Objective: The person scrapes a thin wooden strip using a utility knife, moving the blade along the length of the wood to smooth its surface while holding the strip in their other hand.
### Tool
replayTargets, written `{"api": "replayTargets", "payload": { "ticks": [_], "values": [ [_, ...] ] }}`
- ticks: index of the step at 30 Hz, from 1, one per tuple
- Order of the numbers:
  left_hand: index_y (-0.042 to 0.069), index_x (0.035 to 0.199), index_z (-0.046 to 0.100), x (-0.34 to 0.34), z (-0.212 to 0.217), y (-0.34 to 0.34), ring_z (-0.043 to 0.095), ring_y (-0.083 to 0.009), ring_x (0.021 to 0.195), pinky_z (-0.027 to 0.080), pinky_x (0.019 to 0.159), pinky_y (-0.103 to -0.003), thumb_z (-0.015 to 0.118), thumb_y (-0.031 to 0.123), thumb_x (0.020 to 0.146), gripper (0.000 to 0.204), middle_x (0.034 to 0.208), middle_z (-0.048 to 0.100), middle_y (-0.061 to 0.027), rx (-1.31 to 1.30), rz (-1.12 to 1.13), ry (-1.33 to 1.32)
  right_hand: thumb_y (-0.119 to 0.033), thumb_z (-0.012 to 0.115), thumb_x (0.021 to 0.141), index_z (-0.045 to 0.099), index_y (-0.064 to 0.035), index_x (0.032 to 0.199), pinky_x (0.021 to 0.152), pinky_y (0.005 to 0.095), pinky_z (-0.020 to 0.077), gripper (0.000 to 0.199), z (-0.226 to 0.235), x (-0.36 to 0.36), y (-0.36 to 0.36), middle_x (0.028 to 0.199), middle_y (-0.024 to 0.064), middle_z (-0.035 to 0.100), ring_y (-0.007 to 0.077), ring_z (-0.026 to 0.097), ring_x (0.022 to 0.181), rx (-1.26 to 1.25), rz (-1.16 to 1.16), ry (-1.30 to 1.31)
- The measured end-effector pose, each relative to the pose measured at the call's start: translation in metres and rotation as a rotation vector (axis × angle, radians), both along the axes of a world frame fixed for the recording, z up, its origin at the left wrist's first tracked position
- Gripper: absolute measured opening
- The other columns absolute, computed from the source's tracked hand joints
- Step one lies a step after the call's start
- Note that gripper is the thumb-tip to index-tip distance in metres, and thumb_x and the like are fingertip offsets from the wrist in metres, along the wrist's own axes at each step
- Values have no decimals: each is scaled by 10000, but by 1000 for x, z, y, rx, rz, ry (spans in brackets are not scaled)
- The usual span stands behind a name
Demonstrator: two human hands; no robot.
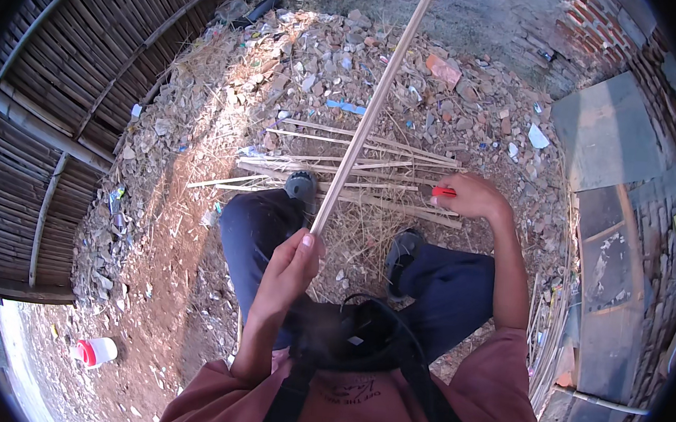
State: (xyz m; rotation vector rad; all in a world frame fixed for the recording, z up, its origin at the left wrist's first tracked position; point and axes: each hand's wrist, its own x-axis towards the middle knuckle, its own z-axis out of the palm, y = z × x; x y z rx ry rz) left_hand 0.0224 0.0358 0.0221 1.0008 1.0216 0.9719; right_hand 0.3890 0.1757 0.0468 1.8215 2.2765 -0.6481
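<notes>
My left hand (294, 267) is closed around the lower end of a long pale bamboo strip (367, 122), which slants up and away to the right past the top edge. In my right hand (474, 196) is a red-handled knife (443, 191), its dark blade pointing left, low over the ends of several strips. Those split bamboo strips (341, 168) lie roughly crosswise on the ground in front of my feet. My left shoe (302, 187) is beside some of them, and my right shoe (405, 252) rests nearer to me.
Rubble (342, 60) with brick pieces and litter covers the ground ahead. A bamboo slat wall (64, 55) stands at left, a brick wall (518, 35) at the back. Grey panels (610, 133) lean at right. A red-and-white container (95, 352) sits at lower left.
</notes>
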Motion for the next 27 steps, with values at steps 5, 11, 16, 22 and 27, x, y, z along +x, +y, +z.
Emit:
{"api": "replayTargets", "payload": {
  "ticks": [5,11,16,22,27],
  "values": [
    [92,982,585,2,7,4,292,-8,519,220,453,-228,439,376,1178,375,646,354,106,-97,-18,-93,-527,714,954,738,-103,1151,863,480,548,468,4,-11,0,1041,170,766,371,736,1007,57,3,41],
    [86,1026,588,4,3,11,295,-34,513,244,455,-233,444,428,1165,397,654,380,67,-111,-80,-134,-311,704,1050,635,-4,1078,707,321,466,316,10,-33,1,831,44,598,135,550,745,274,23,800],
    [73,982,608,17,5,16,374,-55,546,327,503,-244,447,427,1163,429,675,408,55,19,1,-70,-308,723,1039,645,-15,1057,625,295,414,304,12,-64,-14,772,45,619,101,513,675,347,132,965],
    [52,1001,640,19,12,22,419,-43,553,351,526,-237,494,365,1155,379,667,457,69,9,19,-71,-329,739,1019,672,-53,1064,634,370,558,287,4,-98,-38,859,112,755,239,751,720,449,303,853],
    [39,1028,645,28,19,23,523,-13,665,404,617,-203,688,204,1078,178,754,574,64,-7,80,-23,-318,743,1014,668,-56,1056,581,375,515,275,-13,-112,-43,805,106,716,258,701,641,492,375,899]
  ]
}}
